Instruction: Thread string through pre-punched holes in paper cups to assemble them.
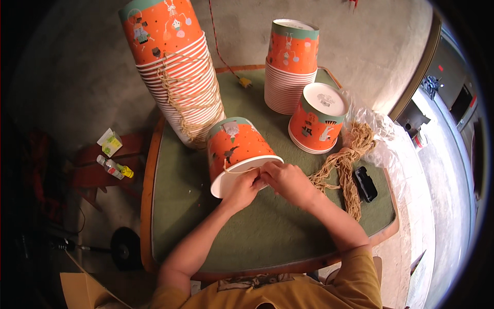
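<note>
Just beyond the grip, an orange bucket (239, 147) is being held on its side, its mouth being turned toward the hands, its long axis running away and slightly leftward. Space farther left is being blocked by a tall corded stack (175, 77), space ahead-right by a shorter stack (292, 62) and upturned buckets (316, 123), and space rightward by a twine bundle (342, 162). At the rim, a thin cord (239, 171) is being met by the left hand (243, 189) and right hand (288, 181), though whether either is closed on it cannot be told.

Nothing legible; the print (326, 100) on the upturned paper bucket (316, 123) is too small
</note>
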The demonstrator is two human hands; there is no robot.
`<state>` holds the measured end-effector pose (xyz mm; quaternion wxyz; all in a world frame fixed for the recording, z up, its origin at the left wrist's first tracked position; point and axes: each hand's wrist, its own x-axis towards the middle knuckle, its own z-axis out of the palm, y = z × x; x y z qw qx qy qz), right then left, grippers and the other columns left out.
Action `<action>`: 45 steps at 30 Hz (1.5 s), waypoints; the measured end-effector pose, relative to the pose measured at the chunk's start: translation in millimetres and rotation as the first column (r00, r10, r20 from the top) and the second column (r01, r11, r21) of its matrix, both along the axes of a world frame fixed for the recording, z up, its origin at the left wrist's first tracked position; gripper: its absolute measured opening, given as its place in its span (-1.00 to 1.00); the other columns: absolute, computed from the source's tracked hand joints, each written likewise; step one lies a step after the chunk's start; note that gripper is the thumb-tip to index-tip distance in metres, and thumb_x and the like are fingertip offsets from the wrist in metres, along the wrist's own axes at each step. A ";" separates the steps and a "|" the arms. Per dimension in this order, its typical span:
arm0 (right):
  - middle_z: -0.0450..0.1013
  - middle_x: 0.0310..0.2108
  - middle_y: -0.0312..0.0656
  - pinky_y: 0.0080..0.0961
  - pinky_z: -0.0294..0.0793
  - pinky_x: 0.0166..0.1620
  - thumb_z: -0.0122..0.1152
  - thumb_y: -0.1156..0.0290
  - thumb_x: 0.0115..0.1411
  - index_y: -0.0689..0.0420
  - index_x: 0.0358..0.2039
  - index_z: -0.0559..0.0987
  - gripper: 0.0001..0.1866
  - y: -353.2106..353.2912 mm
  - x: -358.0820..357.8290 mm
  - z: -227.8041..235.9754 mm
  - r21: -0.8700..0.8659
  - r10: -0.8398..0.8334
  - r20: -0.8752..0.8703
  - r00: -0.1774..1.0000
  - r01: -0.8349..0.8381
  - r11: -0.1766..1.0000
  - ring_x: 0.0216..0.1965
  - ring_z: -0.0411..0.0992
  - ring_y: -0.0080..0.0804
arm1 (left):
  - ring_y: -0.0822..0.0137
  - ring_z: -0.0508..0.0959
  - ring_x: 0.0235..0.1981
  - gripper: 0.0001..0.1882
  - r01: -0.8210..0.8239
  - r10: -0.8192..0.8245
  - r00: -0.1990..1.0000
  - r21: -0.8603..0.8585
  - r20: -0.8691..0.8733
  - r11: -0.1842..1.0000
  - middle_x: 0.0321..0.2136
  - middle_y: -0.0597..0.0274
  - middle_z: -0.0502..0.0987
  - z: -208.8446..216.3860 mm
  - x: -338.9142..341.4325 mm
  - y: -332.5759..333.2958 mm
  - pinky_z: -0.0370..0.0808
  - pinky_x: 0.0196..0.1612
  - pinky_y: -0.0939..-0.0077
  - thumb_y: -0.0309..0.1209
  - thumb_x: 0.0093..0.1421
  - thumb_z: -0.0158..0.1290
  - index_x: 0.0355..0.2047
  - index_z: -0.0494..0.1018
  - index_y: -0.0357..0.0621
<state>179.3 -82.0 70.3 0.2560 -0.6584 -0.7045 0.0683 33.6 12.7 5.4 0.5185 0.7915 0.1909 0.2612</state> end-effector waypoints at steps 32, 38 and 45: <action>0.29 -0.32 -0.22 -0.41 0.39 -0.24 0.22 0.41 0.03 0.18 -0.24 0.52 -0.74 -31.8 -7.6 -28.2 0.382 -0.104 0.421 0.901 -0.072 0.921 -0.28 0.35 -0.33 | 0.53 0.47 -0.28 -0.74 0.074 -0.100 0.992 -0.294 -0.076 0.953 -0.26 0.29 0.56 14.5 -4.0 0.2 0.44 -0.19 0.58 -0.35 0.34 0.01 -0.07 0.46 -0.28; 0.30 -0.35 -0.21 -0.39 0.41 -0.24 0.27 0.44 -0.02 0.18 -0.28 0.51 -0.75 -27.4 -5.2 -33.0 0.379 -0.069 0.373 0.925 -0.084 0.922 -0.30 0.36 -0.30 | 0.52 0.49 -0.25 -0.75 0.080 -0.108 0.991 -0.283 -0.084 0.956 -0.26 0.25 0.57 5.0 -3.1 5.1 0.46 -0.18 0.57 -0.37 0.33 0.00 -0.09 0.46 -0.30; 0.32 -0.37 -0.20 -0.36 0.43 -0.21 0.29 0.47 -0.03 0.15 -0.34 0.50 -0.79 -27.3 -10.8 -35.0 0.365 -0.053 0.196 0.979 -0.023 0.931 -0.32 0.37 -0.25 | 0.50 0.51 -0.19 -0.78 0.146 -0.152 0.988 -0.459 0.023 0.877 -0.20 0.24 0.55 3.1 -2.4 6.3 0.50 -0.11 0.56 -0.44 0.36 -0.05 -0.08 0.44 -0.33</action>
